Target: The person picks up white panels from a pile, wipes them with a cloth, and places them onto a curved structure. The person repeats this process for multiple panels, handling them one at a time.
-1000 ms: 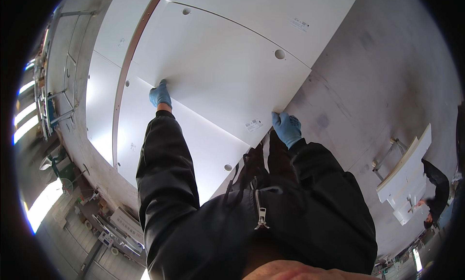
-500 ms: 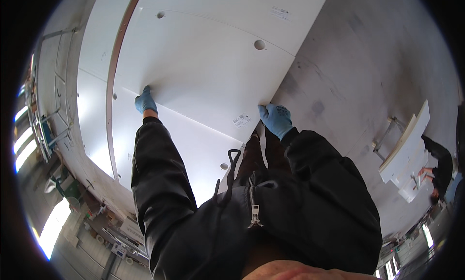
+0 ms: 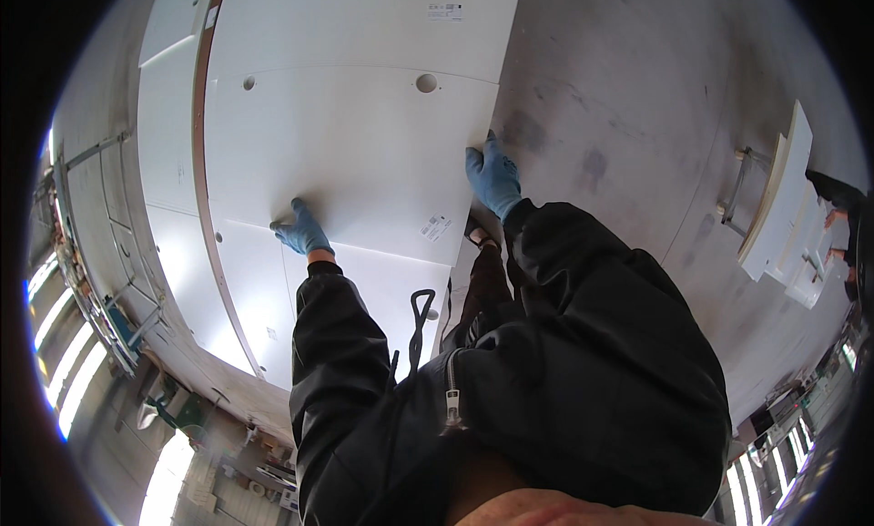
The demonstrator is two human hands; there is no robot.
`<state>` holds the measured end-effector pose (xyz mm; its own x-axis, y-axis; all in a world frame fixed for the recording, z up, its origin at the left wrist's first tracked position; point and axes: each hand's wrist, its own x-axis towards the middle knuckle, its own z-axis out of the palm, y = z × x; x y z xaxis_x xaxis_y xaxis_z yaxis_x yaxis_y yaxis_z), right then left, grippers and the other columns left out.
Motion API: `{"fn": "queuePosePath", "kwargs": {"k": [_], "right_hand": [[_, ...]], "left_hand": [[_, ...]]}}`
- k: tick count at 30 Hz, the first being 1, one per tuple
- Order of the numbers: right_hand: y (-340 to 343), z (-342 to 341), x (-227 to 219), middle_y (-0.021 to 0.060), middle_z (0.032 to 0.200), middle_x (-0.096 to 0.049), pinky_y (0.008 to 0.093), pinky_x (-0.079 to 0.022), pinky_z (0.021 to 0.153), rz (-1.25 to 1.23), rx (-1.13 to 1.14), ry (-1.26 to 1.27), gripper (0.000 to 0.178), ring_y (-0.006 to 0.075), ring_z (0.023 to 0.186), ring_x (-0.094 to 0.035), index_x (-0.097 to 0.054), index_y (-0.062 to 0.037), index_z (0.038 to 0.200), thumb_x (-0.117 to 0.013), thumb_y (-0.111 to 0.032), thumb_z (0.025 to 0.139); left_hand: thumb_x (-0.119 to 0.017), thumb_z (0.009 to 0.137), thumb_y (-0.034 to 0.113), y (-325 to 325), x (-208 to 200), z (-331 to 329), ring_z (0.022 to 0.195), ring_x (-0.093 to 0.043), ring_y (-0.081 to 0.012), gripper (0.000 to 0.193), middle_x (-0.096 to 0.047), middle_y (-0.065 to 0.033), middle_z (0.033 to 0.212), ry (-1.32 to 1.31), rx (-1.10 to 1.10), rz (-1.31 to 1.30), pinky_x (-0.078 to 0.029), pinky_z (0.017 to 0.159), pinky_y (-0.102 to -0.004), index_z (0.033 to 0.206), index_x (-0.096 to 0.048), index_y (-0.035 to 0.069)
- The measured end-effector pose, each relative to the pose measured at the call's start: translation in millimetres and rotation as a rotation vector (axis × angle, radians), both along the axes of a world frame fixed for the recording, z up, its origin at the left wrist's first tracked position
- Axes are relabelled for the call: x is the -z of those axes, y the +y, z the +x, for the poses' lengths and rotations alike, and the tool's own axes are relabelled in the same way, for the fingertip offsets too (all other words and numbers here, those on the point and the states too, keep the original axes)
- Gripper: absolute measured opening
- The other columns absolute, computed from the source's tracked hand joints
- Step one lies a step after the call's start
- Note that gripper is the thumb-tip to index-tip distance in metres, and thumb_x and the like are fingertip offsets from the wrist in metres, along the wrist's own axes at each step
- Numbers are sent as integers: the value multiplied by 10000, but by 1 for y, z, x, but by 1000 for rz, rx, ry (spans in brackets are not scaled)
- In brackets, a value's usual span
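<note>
Both my hands wear blue gloves. A large white panel [image 3: 346, 143] with round holes lies flat in front of me, beside other white panels. My left hand [image 3: 306, 231] rests on its surface close to the near seam, fingers spread. At the panel's right edge is my right hand [image 3: 495, 178], its thumb over the white surface and its forefinger stretched along the outer side. Thumb and forefinger stand apart; the other fingers are partly hidden. A printed label [image 3: 436, 228] sticks to the panel near its lower right corner.
A brown strip [image 3: 199, 116] runs lengthwise between the panels on the left. Beyond them stands a metal frame [image 3: 109, 218]. On the right, pale boards [image 3: 774, 203] rest on a metal trestle [image 3: 739, 189], with another person's hands [image 3: 834, 218] beside them. Concrete floor [image 3: 628, 98] surrounds this.
My right hand has moved up along the panel edge and loosened from a closed grip. My left hand's fingers have spread, and it sits nearer the seam. The view has turned and shifted.
</note>
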<state>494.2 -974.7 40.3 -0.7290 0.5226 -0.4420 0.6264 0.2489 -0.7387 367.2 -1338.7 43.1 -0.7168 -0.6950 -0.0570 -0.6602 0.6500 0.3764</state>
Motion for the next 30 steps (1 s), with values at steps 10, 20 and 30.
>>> {"fn": "queuePosePath", "kwargs": {"k": [10,20,30], "right_hand": [[2,4,8,249,1093,-675,447,-547,840,67,-38,43,461,389,936,-676,-552,48,1273,-560,-272,942],[3,5,7,224,1033,-692,472,-538,818,-16,-23,43,438,403,920,-671,-545,-15,1298,-544,-291,958],[-2,10,22,206,1018,-692,501,-521,791,-8,45,114,282,429,938,-646,-608,-72,1138,-559,-288,964]], "left_hand": [[-781,820,408,6,-16,0,1163,-600,-299,924,-560,-193,1371,81,-4,389,-488,986,-354,1485,-326,-44],[-779,802,465,-11,-2,-2,1058,-640,-318,785,-600,-194,1294,21,51,195,-506,934,-397,1354,-527,-34],[-696,823,562,-2,-7,6,1108,-626,-362,790,-521,-247,1369,-64,119,16,-504,923,-415,1351,-548,-6]]}}
